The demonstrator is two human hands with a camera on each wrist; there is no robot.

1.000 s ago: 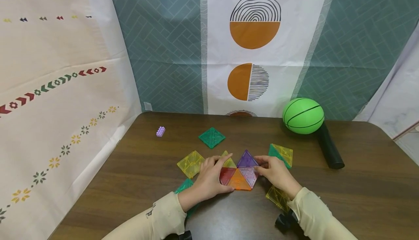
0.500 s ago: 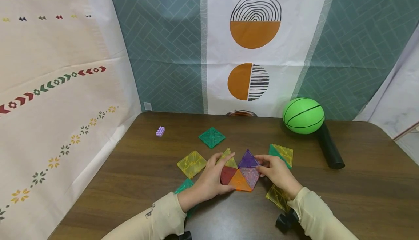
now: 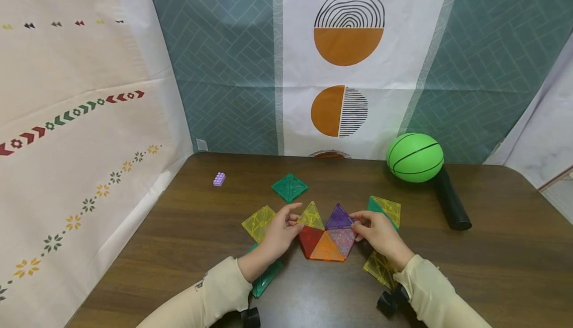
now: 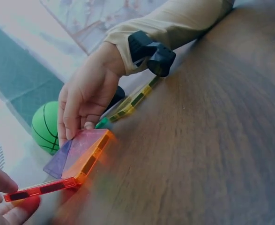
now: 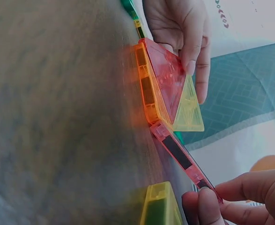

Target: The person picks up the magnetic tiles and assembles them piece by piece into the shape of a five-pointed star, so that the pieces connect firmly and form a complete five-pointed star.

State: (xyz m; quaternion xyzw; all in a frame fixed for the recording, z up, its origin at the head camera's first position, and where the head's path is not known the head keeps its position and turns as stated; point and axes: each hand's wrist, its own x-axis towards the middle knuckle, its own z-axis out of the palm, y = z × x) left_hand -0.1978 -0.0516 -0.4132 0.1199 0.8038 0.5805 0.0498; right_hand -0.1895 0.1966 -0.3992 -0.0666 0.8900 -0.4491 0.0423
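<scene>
Several see-through triangular magnetic tiles are joined in a fan: yellow (image 3: 311,216), red (image 3: 310,241), orange (image 3: 328,247), glittery pink (image 3: 342,241) and purple (image 3: 338,217). My left hand (image 3: 278,232) pinches the fan's left side, where the yellow and red tiles meet. In the left wrist view, its fingers (image 4: 5,182) lie above and below the red tile's edge (image 4: 43,188). On the other side my right hand (image 3: 379,232) pinches the outer edge by the pink and purple tiles. The right wrist view shows its thumb and fingers around the pink tile (image 5: 179,152). The fan looks slightly bent and raised.
Around the fan lie a green diamond (image 3: 289,188), a yellow tile pair (image 3: 258,224), a green-yellow pair (image 3: 386,210), a yellow pair (image 3: 379,269) and green tiles (image 3: 267,279). Farther back are a purple toy brick (image 3: 219,179), a green ball (image 3: 415,157) and a black cylinder (image 3: 452,201).
My left thumb has left the orange tile's front edge, and the hand has drawn back left to the outer edge of the yellow and red tiles. The right hand keeps its hold.
</scene>
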